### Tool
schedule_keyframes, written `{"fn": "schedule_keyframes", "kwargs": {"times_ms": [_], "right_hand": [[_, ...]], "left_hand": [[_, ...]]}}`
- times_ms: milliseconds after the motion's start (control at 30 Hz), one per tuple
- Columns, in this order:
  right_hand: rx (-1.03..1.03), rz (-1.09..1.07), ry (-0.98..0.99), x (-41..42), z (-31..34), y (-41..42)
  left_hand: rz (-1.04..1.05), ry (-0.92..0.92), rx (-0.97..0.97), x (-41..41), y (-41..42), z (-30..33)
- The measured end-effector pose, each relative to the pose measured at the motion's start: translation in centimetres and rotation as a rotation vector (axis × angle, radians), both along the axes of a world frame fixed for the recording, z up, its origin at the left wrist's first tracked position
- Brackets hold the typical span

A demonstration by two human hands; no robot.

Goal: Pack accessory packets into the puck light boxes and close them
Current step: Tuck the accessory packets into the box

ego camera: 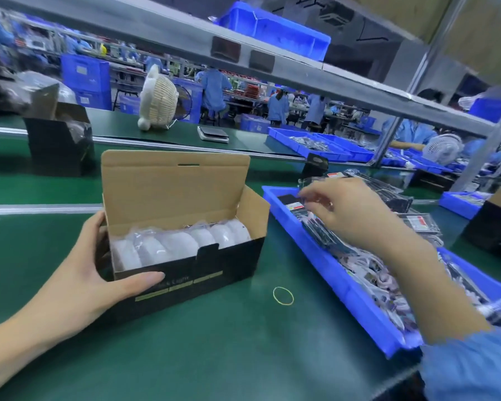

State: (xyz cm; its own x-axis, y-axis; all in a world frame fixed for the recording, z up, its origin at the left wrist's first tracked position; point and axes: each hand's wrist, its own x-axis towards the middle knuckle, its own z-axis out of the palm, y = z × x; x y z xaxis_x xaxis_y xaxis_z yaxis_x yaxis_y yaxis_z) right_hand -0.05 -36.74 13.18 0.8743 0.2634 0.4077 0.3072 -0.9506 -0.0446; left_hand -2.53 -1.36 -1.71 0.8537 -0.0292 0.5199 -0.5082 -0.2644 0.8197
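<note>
One open box (185,250) sits on the green belt (70,357) right in front of me. Its lid stands straight up at the back. Inside I count about six white puck lights (182,241) in clear wrap, lined up in a row.

My left hand (99,270) holds the left end of the box. My thumb lies along the front wall and my fingers curl round the end.

My right hand (339,206) is over the far end of one long blue tray (356,296) on my right. My fingertips pinch a clear packet (307,186) and hold it just above the pile. The tray is full of packets and white cords, too many and too mixed up to count. My arm crosses over the tray and hides part of it. My blue sleeve (469,369) shows at the bottom corner.

One yellow rubber band (283,296) lies flat on the belt between the box and the tray, touching neither.

A second open box (60,140) stands farther back on the left. A third box (495,224) peeks in at the right edge. Behind are one cream fan (158,99), a small flat scale (213,134) and more blue trays (324,146). A grey shelf (243,53) runs overhead with a blue bin (275,30) on it. People in blue coats work far back.
</note>
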Motion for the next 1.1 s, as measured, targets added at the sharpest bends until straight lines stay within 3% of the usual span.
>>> {"fn": "schedule_keyframes", "kwargs": {"times_ms": [67, 133, 200, 300, 500, 567, 633, 667, 733, 800, 933, 1100], "right_hand": [[-0.234, -0.285, 0.265, 2.3, 0.5, -4.6], [-0.397, -0.419, 0.441, 3.8, -0.8, -7.1], [-0.417, -0.472, 0.405, 4.8, -2.8, -8.7], [-0.2, -0.527, 0.12, 5.6, -5.0, -10.9], [0.494, -0.393, -0.334, 4.2, -3.6, -10.1], [0.801, -0.273, -0.277, 2.8, -1.4, -7.0], [1.017, 0.009, 0.044, 1.4, -0.4, -2.2], [1.027, 0.161, 0.201, 0.7, -0.3, 0.6], [0.928, 0.391, 0.405, -0.3, -0.4, 6.2], [0.686, 0.474, 0.458, -0.6, -0.8, 10.9], [0.239, 0.421, 0.397, -0.5, -2.0, 17.5], [0.138, 0.343, 0.433, -0.8, -2.5, 19.0]], "left_hand": [[0.006, 0.014, -0.006, 0.0, -0.3, 0.1], [0.01, 0.033, -0.017, -0.3, -0.6, 0.4], [-0.002, 0.04, -0.027, -0.5, -0.6, 0.5], [-0.045, 0.084, -0.029, -0.7, -0.5, 0.7], [-0.199, 0.208, 0.026, -0.7, 0.0, 0.8], [-0.182, 0.219, 0.022, -0.6, 0.0, 0.7], [-0.15, 0.208, 0.01, -0.6, -0.1, 0.5], [-0.137, 0.196, 0.01, -0.6, -0.3, 0.4], [-0.123, 0.166, 0.023, -0.8, -0.6, 0.5], [-0.116, 0.132, 0.048, -1.0, -0.8, 0.7], [-0.068, 0.103, 0.105, -1.2, -0.7, 0.7], [-0.057, 0.079, 0.14, -0.9, -0.5, 0.4]]}}
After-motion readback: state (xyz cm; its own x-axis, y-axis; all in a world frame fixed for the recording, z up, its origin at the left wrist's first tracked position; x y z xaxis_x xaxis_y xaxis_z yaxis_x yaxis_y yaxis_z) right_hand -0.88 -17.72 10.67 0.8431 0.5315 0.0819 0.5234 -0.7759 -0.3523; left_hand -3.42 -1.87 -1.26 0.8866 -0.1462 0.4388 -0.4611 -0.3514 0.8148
